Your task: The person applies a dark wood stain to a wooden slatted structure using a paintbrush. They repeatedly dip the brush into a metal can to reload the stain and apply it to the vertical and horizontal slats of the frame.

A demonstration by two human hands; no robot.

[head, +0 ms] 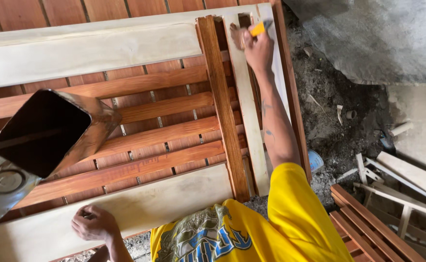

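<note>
1. Big slatted wooden frame (140, 126), mostly stained reddish, a few boards bare.
2. Open stain can (43, 133) up close, tilted; could've slopped over the slats.
3. Right hand (257, 48) closed round paintbrush (255, 31) at far corner; drips likely.
4. Left hand (94, 224) curled, resting on near bare board.

Right hand (257, 48) stretched far forward, fingers closed, left hand (94, 223) resting curled, palm down

To your left a cut-open metal can (38, 140) dark inside, to your right loose pale wood offcuts (407, 182) on the dirt, a small blue container (315, 160) beside them, a grey concrete slab (378, 39) beyond, your yellow shirt (290, 228) below
</note>
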